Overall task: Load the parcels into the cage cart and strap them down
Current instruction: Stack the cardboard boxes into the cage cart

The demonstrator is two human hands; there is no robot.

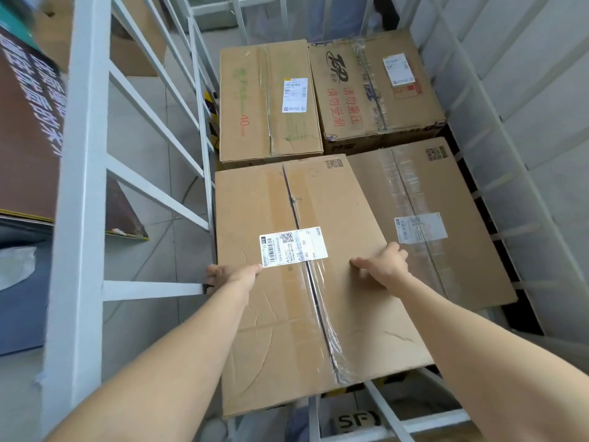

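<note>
A large brown cardboard parcel (287,314) with a white shipping label lies inside the white cage cart (83,186), at the near left. My left hand (229,275) grips its left edge, thumb on top and fingers wrapped down the side. My right hand (382,261) grips its right edge, thumb on top and fingers hidden over the side. A second parcel (424,199) lies lower at the near right. At the back sit one parcel with green print (267,100) and one with red print (373,87).
White bars form the cart's left side, and mesh panels (510,90) close the right. A brown printed carton (28,122) stands outside on the left over a grey tiled floor (143,148). A box marked SF (357,421) shows under the near edge.
</note>
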